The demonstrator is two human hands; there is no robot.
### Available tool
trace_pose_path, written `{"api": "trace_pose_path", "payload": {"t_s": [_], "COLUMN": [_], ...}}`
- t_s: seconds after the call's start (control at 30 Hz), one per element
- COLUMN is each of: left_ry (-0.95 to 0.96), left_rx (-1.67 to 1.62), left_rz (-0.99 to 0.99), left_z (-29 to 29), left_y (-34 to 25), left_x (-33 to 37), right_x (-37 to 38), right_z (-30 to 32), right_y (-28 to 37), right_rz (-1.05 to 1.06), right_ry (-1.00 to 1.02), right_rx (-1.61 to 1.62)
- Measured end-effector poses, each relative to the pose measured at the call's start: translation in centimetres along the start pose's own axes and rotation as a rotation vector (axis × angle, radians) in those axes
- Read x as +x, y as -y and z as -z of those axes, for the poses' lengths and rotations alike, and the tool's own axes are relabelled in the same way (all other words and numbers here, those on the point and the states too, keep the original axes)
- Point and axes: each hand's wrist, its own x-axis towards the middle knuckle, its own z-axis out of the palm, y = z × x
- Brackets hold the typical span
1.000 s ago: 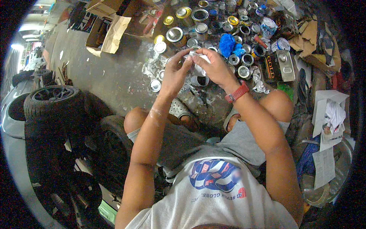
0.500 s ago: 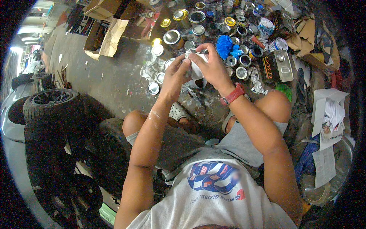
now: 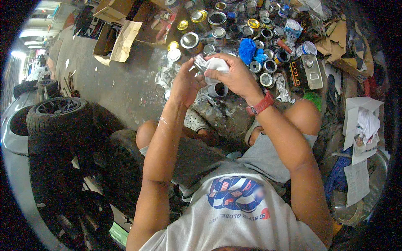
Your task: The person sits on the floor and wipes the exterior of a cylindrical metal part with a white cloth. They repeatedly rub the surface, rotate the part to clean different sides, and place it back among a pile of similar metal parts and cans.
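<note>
Looks like that white rag (image 3: 218, 65) is up between both hands, with the right hand (image 3: 238, 77) pinching it between thumb and fingers, while the left hand (image 3: 187, 85) has its fingers curled in at the left end, though I can't tell if they're actually gripping. I'd guess it's super light and floppy, nothing fragile, probably not slippery unless it's wet. Best hold imo is a bunched fold, since a loose edge would just sag.

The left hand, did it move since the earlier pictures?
Yes, the left hand moved a little left, closer to the black wheel.
</note>
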Motion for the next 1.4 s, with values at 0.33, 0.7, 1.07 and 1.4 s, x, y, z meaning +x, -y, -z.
{"api": "trace_pose_path", "payload": {"t_s": [0.33, 0.7, 1.07, 1.4], "left_ry": [0.108, -0.038, -0.07, -0.022], "left_rx": [0.204, 0.062, -0.038, 0.604], "left_rz": [-0.04, -0.074, -0.005, -0.432], "left_z": [1.0, 1.1, 1.8, 0.0], "left_y": [1.5, 0.9, 1.3, 2.7], "left_x": [0.3, 0.7, 1.3, 0.0], "right_x": [0.6, 0.5, -0.3, -0.2], "right_z": [1.1, 0.4, 0.2, 0.8], "right_y": [-1.6, -0.7, -1.3, -2.4], "right_rz": [-0.105, -0.071, -0.099, -0.153], "right_ry": [0.085, -0.319, 0.003, 0.042], "right_rx": [0.091, 0.315, 0.128, 0.174]}}
